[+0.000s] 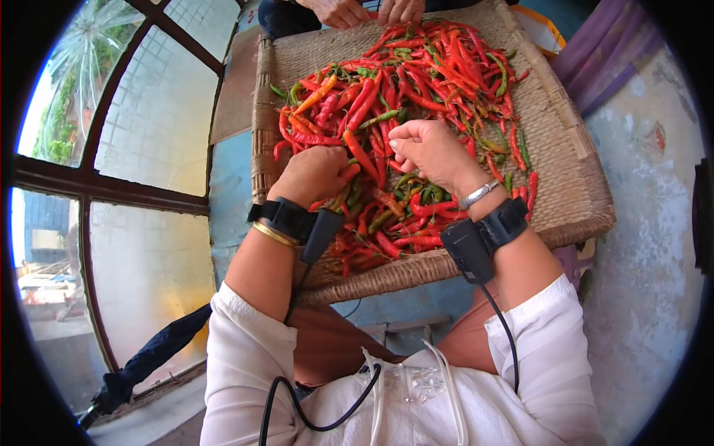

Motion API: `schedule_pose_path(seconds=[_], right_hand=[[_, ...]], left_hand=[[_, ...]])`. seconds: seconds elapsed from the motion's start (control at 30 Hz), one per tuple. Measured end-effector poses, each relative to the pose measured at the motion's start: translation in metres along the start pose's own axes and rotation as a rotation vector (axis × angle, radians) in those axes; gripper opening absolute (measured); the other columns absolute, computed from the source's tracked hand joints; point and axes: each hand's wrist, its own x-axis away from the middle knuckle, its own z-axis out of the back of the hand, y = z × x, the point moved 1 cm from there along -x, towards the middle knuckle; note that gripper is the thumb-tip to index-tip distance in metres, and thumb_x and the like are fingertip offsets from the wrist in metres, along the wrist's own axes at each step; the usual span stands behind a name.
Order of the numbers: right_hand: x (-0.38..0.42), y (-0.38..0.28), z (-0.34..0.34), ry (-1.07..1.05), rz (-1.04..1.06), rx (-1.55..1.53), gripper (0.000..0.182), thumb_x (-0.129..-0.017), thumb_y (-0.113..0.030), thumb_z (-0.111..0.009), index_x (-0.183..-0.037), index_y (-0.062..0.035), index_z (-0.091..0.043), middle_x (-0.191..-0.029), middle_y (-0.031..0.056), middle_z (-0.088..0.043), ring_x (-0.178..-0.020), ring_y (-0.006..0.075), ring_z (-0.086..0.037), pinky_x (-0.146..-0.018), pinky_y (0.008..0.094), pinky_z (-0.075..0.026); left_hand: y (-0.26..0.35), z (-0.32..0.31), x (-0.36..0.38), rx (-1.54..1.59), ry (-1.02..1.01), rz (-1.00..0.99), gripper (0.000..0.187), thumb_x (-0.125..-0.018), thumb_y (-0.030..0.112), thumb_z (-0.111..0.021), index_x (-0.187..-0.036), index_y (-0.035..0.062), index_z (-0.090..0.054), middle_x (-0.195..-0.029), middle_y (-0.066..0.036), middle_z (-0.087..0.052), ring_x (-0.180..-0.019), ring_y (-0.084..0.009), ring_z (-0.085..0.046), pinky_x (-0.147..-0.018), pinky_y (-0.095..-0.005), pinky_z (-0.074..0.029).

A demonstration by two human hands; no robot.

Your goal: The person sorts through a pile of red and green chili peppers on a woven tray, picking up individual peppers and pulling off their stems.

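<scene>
A large heap of chili peppers (424, 82), mostly red with some green and orange ones, lies on a woven tray (554, 149). My left hand (316, 175) is low over the heap's left side, its fingers curled round a chili pepper that is mostly hidden by them. Just beyond its fingertips lies a long orange-red chili (361, 154). My right hand (435, 152) hovers over the middle of the heap, thumb and fingers pinched together. Whatever is between those fingertips is too small to make out.
Across the tray, another person's hands (364, 12) are at its far edge. A framed window (149, 111) stands at the left, with a dark folded umbrella (152, 357) below it. A worn wall (647, 245) and a purple cloth (602, 52) are at the right.
</scene>
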Motion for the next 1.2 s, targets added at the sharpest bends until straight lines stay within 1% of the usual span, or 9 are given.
schedule_pose_path(seconds=[0.27,0.33,0.43,0.53,0.67,0.87,0.97,1.03,1.2], right_hand=[[-0.002,0.007,-0.006,-0.04,-0.004,0.037,0.023,-0.081,-0.017,-0.054,-0.097,0.0003,-0.056,-0.069,0.0006,-0.057,-0.054,0.005,-0.052,-0.047,0.0185,-0.041],[-0.002,0.009,-0.007,-0.049,0.029,0.109,0.023,-0.077,-0.018,-0.057,-0.089,0.0016,-0.06,-0.068,0.0058,-0.06,-0.052,0.011,-0.055,-0.052,0.0254,-0.046],[-0.006,0.013,-0.009,-0.121,-0.004,0.151,0.024,-0.077,-0.019,-0.058,-0.089,0.0011,-0.059,-0.066,0.0059,-0.059,-0.053,0.0119,-0.056,-0.052,0.027,-0.045],[-0.01,0.022,-0.011,0.009,0.094,0.141,0.028,-0.077,-0.021,-0.058,-0.095,0.0008,-0.058,-0.069,0.0076,-0.059,-0.053,0.0136,-0.056,-0.053,0.029,-0.046],[-0.004,0.016,-0.008,-0.07,0.006,0.084,0.035,-0.076,-0.021,-0.059,-0.102,0.001,-0.055,-0.075,0.0108,-0.06,-0.061,0.018,-0.058,-0.059,0.0318,-0.046],[-0.001,0.015,-0.009,0.131,0.148,0.331,0.04,-0.073,-0.017,-0.059,-0.108,0.0022,-0.051,-0.08,0.0143,-0.059,-0.078,0.024,-0.057,-0.072,0.0333,-0.045],[-0.007,0.022,-0.008,0.196,0.317,0.42,0.035,-0.075,-0.017,-0.057,-0.105,0.0013,-0.053,-0.075,0.0113,-0.06,-0.067,0.0197,-0.058,-0.064,0.031,-0.047],[-0.005,0.017,-0.008,-0.102,0.046,-0.054,0.026,-0.078,-0.018,-0.055,-0.095,0.0017,-0.057,-0.067,0.0074,-0.058,-0.054,0.0137,-0.056,-0.052,0.027,-0.046],[0.0,-0.001,0.002,-0.075,0.05,0.079,0.02,-0.08,-0.019,-0.053,-0.079,-0.0002,-0.06,-0.055,0.0033,-0.054,-0.045,0.0095,-0.051,-0.044,0.0238,-0.041]], left_hand=[[0.001,0.0,-0.003,0.06,0.006,-0.089,0.028,-0.074,0.028,-0.058,-0.078,0.0005,-0.059,-0.076,-0.016,-0.059,-0.072,-0.0311,-0.058,-0.063,-0.0389,-0.046],[0.007,0.014,0.003,0.318,-0.072,-0.045,0.019,-0.073,0.016,-0.061,-0.085,0.0007,-0.056,-0.069,-0.008,-0.057,-0.061,-0.0148,-0.056,-0.057,-0.0274,-0.044],[0.008,0.015,0.004,0.758,-0.13,-0.002,0.02,-0.076,0.014,-0.06,-0.088,-0.0002,-0.057,-0.069,-0.002,-0.057,-0.062,-0.0063,-0.051,-0.055,-0.0206,-0.042],[0.007,0.01,0.0,0.835,-0.173,-0.103,0.021,-0.077,0.012,-0.059,-0.093,-0.0003,-0.057,-0.073,0.0,-0.058,-0.064,-0.0054,-0.051,-0.055,-0.0197,-0.043],[0.007,0.009,-0.001,0.916,-0.178,-0.108,0.021,-0.078,0.013,-0.058,-0.094,-0.0004,-0.057,-0.074,-0.001,-0.057,-0.063,-0.0055,-0.051,-0.055,-0.0191,-0.042],[0.008,0.024,0.009,0.967,-0.12,0.067,0.025,-0.08,0.016,-0.058,-0.098,-0.0008,-0.054,-0.071,0.0,-0.055,-0.062,-0.005,-0.051,-0.053,-0.0185,-0.042],[0.009,0.024,0.01,1.116,-0.148,0.087,0.026,-0.082,0.016,-0.056,-0.101,-0.0007,-0.053,-0.072,0.001,-0.054,-0.061,-0.0043,-0.05,-0.052,-0.0188,-0.041],[0.011,0.022,0.009,1.339,-0.164,0.042,0.026,-0.082,0.014,-0.054,-0.103,-0.0004,-0.053,-0.072,0.0,-0.055,-0.059,-0.005,-0.048,-0.051,-0.0194,-0.04],[0.017,0.01,0.002,1.086,-0.007,-0.18,0.026,-0.082,0.015,-0.053,-0.103,-0.0003,-0.053,-0.073,0.001,-0.054,-0.059,-0.0069,-0.049,-0.052,-0.0217,-0.04]])
